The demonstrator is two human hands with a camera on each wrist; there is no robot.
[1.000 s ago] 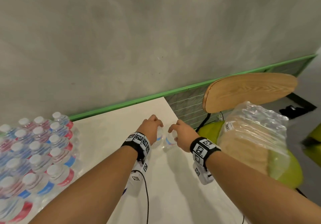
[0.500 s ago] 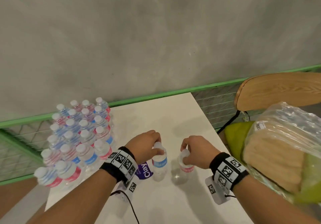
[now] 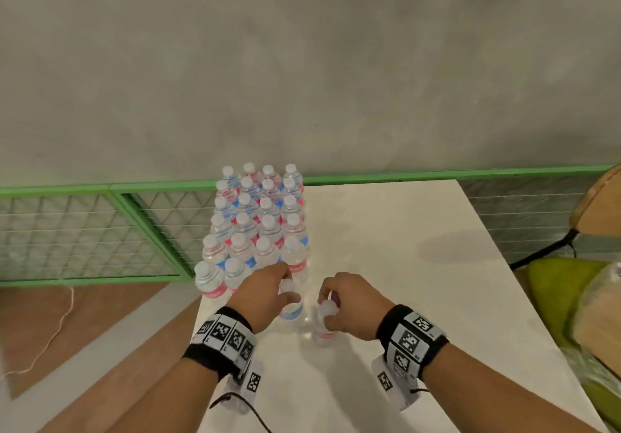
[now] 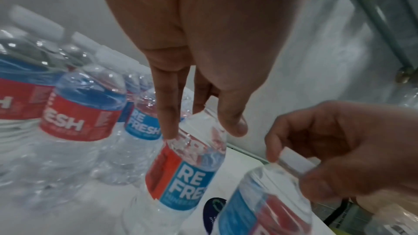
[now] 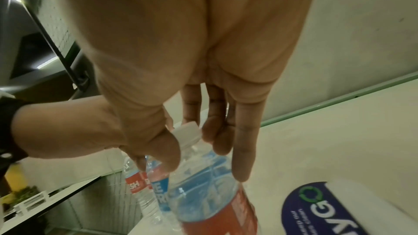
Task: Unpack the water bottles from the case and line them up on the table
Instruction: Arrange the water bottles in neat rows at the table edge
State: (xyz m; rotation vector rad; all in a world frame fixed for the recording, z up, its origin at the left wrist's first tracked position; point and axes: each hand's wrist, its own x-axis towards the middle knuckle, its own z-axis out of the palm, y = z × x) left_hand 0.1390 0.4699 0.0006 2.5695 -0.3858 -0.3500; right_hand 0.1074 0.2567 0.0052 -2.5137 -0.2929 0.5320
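Observation:
My left hand (image 3: 279, 293) grips the neck of a clear water bottle (image 3: 291, 313) from above, right at the near right corner of the block of standing bottles (image 3: 255, 224). In the left wrist view its fingers (image 4: 168, 128) and thumb curl round the top of that red-and-blue-labelled bottle (image 4: 187, 176). My right hand (image 3: 331, 305) pinches the white cap of a second bottle (image 3: 324, 333) just to the right. In the right wrist view the thumb and fingers (image 5: 244, 158) close round the cap (image 5: 187, 131) of this bottle (image 5: 210, 185). Whether either bottle's base touches the table is hidden.
The white table (image 3: 420, 247) has bare surface to the right of the hands and a blue sticker (image 5: 316, 208). A green chair with crumpled plastic case wrap (image 3: 601, 315) stands off the right edge. A green mesh fence (image 3: 84, 231) and grey wall lie behind.
Both hands, each holding a bottle, have moved left from the table's right side to the near right corner of the bottle block. The head view has swung left with them.

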